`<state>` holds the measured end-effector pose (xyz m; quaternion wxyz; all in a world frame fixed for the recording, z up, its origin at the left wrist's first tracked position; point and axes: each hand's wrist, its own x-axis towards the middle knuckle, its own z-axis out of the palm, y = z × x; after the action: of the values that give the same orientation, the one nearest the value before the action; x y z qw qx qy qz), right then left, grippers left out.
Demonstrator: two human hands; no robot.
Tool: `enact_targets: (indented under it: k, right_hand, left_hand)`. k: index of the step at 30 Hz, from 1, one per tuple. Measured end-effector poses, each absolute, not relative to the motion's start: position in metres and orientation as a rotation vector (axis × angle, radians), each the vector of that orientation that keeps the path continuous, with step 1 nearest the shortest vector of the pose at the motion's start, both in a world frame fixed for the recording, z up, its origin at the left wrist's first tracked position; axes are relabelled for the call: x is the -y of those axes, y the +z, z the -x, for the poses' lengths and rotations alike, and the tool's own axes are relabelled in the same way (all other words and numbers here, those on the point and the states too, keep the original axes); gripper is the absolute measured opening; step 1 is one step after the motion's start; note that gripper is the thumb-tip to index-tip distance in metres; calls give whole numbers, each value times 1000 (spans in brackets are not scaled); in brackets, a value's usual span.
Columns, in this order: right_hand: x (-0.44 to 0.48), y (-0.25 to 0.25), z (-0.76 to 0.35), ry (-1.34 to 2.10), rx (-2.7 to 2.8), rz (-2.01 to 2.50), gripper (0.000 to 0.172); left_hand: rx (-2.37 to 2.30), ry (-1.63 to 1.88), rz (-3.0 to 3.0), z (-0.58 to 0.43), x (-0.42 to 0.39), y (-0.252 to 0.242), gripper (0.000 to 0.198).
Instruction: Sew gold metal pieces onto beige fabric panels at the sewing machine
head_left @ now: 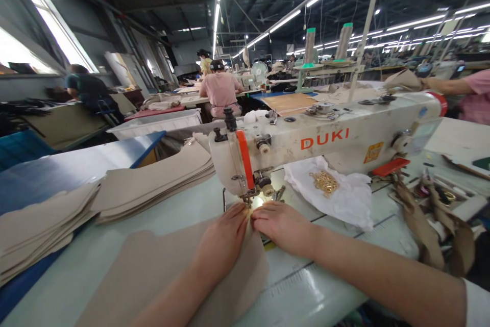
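A beige fabric panel [164,260] lies on the pale green sewing table [306,291], its far edge under the needle area of a white sewing machine [283,138]. My left hand [224,230] rests on the panel just left of the needle, fingers closed together and gripping its edge. Right of the needle, my right hand [281,225] pinches the panel's edge, fingers bent and pressed together. Both sets of fingertips nearly meet below the presser foot [248,200]. The exact spot under the needle is partly hidden by my fingers.
Stacks of beige panels [153,179] lie at the left. Behind my right hand, small gold metal pieces [324,183] sit on a white plastic bag [354,199]. Beige straps [421,225] hang over a tray at the right. A co-worker's arm [446,85] reaches in there.
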<state>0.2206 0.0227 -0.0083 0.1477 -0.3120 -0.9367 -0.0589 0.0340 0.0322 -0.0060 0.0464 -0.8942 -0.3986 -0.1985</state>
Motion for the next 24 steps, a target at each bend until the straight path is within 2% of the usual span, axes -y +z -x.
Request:
enact_targets:
  k: [9, 24]
  right_hand:
    - [-24, -5, -221, -139, 2696, 908, 11]
    - [-23, -8, -220, -107, 2679, 906, 9]
  left_hand:
    - [1239, -728, 2763, -37, -34, -3, 32]
    - [1315, -743, 2748, -35, -32, -6, 30]
